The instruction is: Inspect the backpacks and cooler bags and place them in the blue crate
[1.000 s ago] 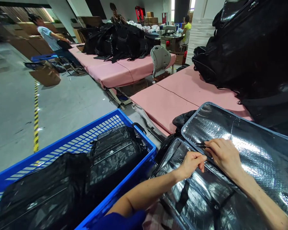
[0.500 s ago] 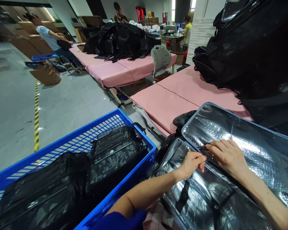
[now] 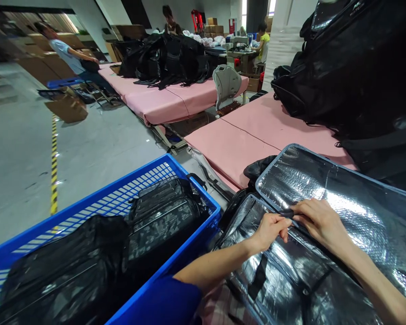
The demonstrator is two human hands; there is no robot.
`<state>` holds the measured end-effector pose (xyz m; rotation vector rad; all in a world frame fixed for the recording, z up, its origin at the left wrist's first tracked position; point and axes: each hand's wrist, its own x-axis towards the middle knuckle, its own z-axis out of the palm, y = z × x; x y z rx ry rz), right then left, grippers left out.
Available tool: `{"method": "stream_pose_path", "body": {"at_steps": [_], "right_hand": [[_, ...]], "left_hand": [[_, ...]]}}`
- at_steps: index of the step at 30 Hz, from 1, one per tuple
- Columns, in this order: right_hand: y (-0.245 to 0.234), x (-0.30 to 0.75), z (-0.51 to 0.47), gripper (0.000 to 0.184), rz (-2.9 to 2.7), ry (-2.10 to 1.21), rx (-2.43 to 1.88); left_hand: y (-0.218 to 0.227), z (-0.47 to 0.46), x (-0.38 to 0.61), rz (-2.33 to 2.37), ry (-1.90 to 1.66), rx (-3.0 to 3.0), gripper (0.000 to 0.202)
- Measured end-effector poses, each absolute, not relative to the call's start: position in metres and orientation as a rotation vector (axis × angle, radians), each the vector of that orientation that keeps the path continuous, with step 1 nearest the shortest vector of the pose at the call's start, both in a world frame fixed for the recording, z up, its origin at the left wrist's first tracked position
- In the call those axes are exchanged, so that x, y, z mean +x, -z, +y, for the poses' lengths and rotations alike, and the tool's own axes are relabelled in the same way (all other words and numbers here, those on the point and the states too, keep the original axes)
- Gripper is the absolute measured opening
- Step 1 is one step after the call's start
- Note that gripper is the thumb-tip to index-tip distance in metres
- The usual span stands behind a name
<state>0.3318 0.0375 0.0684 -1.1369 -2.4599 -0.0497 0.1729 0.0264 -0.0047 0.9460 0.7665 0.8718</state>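
Observation:
An insulated bag (image 3: 355, 212) lies opened in front of me, its silver foil lining facing up and grey-blue piping along its edges. My left hand (image 3: 272, 231) is closed in a pinch at the bag's inner edge, near the fold between lid and body. Close beside it, my right hand (image 3: 320, 221) has its fingers bent round the dark edge strip at the same fold. The two hands almost touch. What lies between the fingertips is mostly hidden; it looks like the bag's edge. A black strap (image 3: 258, 277) crosses the lining below my left hand.
A blue plastic crate (image 3: 203, 198) with black bags inside stands at my left. Black bags (image 3: 358, 81) are piled high on the pink table (image 3: 237, 140) at right. Beyond are a grey chair (image 3: 226, 85), another pink table (image 3: 162, 104) with black bags, and several people.
My right hand's fingers have curled in slightly closer to the left hand at the fold. My left hand keeps its pinch, while its upper arm and blue sleeve have shifted a little.

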Motion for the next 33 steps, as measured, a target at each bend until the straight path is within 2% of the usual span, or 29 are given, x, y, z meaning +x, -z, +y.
{"method": "stream_pose_path", "body": {"at_steps": [13, 25, 28, 30, 33], "right_hand": [[-0.067, 0.33, 0.036, 0.013, -2.406, 0.214, -1.129], [-0.062, 0.318, 0.035, 0.016, -2.277, 0.049, -1.181], [-0.074, 0.338, 0.017, 0.017, -2.036, -0.205, -1.343], [-0.083, 0.373, -0.009, 0.021, -1.695, -0.297, -1.55], [-0.088, 0.43, -0.062, 0.046, -1.09, -0.172, -1.854]], "left_hand": [[0.006, 0.026, 0.173, 0.722, -0.9, 0.933, 0.048], [0.006, 0.03, 0.174, 0.803, -0.84, 0.973, 0.047], [-0.015, 0.034, 0.15, 0.851, -0.687, 1.11, 0.035], [-0.032, 0.045, 0.121, 1.008, -0.829, 1.31, 0.03], [-0.048, 0.079, 0.083, 1.298, -1.1, 1.37, 0.033]]}}
